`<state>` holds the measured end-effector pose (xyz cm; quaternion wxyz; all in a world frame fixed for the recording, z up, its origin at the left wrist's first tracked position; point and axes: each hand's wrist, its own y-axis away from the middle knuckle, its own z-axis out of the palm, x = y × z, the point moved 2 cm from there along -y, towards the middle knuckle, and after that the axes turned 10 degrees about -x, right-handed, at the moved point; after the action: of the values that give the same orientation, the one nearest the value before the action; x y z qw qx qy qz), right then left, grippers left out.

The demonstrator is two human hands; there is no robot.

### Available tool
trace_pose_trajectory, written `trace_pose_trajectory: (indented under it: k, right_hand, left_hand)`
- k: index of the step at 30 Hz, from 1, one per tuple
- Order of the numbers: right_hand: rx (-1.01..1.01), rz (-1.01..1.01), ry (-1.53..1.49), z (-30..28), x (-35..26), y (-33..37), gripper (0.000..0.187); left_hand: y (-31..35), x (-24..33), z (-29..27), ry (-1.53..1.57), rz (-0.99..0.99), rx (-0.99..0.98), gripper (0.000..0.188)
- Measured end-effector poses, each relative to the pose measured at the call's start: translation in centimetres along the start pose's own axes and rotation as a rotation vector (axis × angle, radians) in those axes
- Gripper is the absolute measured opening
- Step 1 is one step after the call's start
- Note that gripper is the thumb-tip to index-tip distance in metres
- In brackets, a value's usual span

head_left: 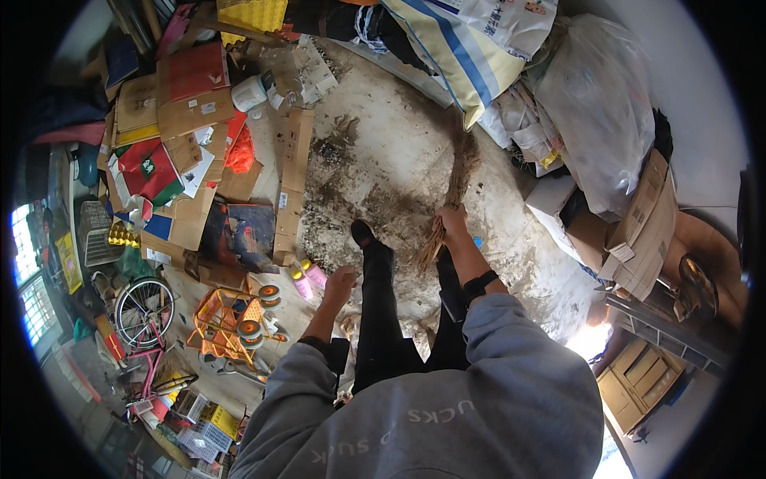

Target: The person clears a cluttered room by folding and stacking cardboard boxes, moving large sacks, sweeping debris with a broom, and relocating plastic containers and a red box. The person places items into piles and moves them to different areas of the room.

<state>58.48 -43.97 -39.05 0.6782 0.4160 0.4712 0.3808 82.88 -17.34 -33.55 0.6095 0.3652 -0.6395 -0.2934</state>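
Dirt-strewn pale floor: our right hand grips one brown straw broom, extending lengthwise forward; left hand curled, apart.

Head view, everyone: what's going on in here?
A person's right hand grips a straw broom, its far end beside the striped bag. Their left hand appears curled, with nothing visible in it, near the pink-and-yellow shoes. Dark debris lies scattered over the pale floor, with cardboard pieces heaped to the left.
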Motion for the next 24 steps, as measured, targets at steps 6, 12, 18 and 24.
trace_pose_trajectory:
  k: [6, 12, 18, 24]
  right_hand:
    - [0.207, 0.056, 0.139, 10.4, 2.8, -6.6, 0.018]
    - [0.116, 0.087, 0.341, 13.6, 3.3, -0.7, 0.027]
    - [0.186, 0.008, 0.007, 13.0, -0.5, 0.3, 0.02]
    - [0.217, 0.256, 0.049, 19.6, 5.3, -7.5, 0.017]
  left_hand:
    - [-1.3, -3.6, -7.1, 0.05, -0.075, 0.135, 0.031]
    - [-1.6, -5.7, -7.8, 0.177, -0.135, 0.079, 0.034]
    - [-2.8, -4.6, -7.9, 0.1, -0.136, -0.031, 0.037]
    - [-3.9, -3.6, -7.6, 0.247, -0.116, 0.016, 0.037]
